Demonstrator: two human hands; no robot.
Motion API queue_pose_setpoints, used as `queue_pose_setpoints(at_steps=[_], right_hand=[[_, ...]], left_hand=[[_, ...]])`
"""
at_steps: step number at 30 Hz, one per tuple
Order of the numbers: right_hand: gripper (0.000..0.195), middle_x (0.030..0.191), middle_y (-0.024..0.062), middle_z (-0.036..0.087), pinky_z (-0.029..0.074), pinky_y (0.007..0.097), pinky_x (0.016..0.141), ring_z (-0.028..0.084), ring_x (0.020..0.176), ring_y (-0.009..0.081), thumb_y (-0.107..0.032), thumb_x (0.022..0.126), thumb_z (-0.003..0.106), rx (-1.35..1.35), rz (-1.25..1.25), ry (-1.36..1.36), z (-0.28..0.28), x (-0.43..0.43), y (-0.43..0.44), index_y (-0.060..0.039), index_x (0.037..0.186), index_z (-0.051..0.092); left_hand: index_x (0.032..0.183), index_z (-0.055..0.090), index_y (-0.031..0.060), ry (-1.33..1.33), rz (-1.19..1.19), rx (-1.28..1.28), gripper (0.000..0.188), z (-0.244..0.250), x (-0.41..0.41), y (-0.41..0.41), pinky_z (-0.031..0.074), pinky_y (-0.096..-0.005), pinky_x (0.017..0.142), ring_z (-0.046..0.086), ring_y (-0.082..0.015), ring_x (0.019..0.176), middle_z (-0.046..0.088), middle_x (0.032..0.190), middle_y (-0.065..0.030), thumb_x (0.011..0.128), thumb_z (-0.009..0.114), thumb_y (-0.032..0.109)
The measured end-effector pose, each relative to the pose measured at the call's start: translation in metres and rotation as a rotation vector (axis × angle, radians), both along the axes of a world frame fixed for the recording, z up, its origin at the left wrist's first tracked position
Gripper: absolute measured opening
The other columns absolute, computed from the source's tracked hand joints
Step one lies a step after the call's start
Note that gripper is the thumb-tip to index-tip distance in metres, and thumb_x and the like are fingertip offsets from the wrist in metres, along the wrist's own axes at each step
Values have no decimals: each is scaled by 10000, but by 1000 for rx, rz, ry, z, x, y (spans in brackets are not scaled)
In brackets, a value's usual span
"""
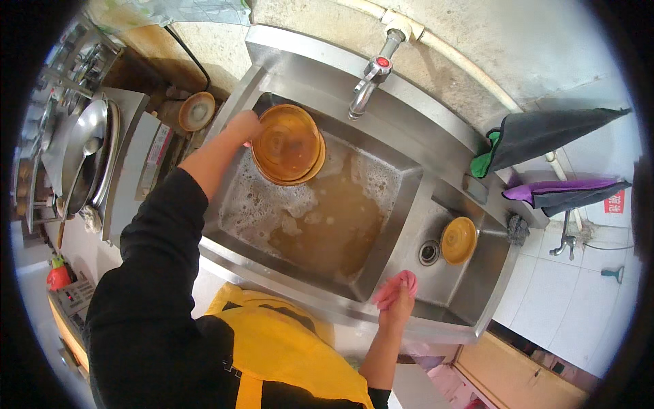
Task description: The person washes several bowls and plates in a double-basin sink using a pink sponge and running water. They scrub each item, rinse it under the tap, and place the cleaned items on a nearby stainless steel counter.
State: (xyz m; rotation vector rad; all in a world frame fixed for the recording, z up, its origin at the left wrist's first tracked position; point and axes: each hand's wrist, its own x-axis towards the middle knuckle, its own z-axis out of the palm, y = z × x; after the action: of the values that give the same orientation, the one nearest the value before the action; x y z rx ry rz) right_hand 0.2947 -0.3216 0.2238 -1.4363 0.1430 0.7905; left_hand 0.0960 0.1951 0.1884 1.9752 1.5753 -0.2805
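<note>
My left hand [244,128] grips the rim of a stack of brown bowls [286,143] at the far left corner of the large steel basin. The stack sits over murky, foamy water [327,225]. My right hand [398,307] holds a bunched pink cloth [394,290] above the near rim, by the divider between the basins. In the smaller right basin, a single yellow-brown bowl [459,240] leans on its side beside the drain [429,252].
A steel faucet [369,82] reaches over the sink's back edge [434,107]. Grey-green [541,138] and purple-grey cloths [567,194] hang at the right. At the left stand a wok [87,153] with a ladle and a small bowl [196,111].
</note>
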Motion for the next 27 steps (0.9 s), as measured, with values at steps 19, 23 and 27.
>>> queue_pose_setpoints(at_steps=[19, 23, 27], right_hand=[[254, 828, 66, 590, 462, 275, 508, 576, 548, 164, -223, 962, 535, 81, 437, -1, -16, -47, 121, -99, 1177, 480], [266, 874, 53, 613, 444, 243, 412, 614, 558, 148, -223, 953, 571, 267, 476, -14, -34, -36, 172, -103, 1175, 486], [330, 1100, 47, 603, 511, 282, 683, 631, 894, 157, -165, 940, 593, 313, 402, 36, -48, -36, 172, -91, 1245, 492]], left_hand=[[972, 622, 84, -179, -616, 669, 182, 124, 3, -78, 525, -435, 752, 627, -319, 928, 584, 972, -104, 807, 607, 160], [934, 583, 80, -342, -406, 636, 180, 101, -9, -123, 505, -453, 727, 610, -353, 884, 580, 913, -132, 783, 631, 165], [1066, 588, 107, -357, -32, 109, 280, 64, -16, -178, 505, -402, 739, 618, -318, 897, 621, 988, -122, 786, 594, 111]])
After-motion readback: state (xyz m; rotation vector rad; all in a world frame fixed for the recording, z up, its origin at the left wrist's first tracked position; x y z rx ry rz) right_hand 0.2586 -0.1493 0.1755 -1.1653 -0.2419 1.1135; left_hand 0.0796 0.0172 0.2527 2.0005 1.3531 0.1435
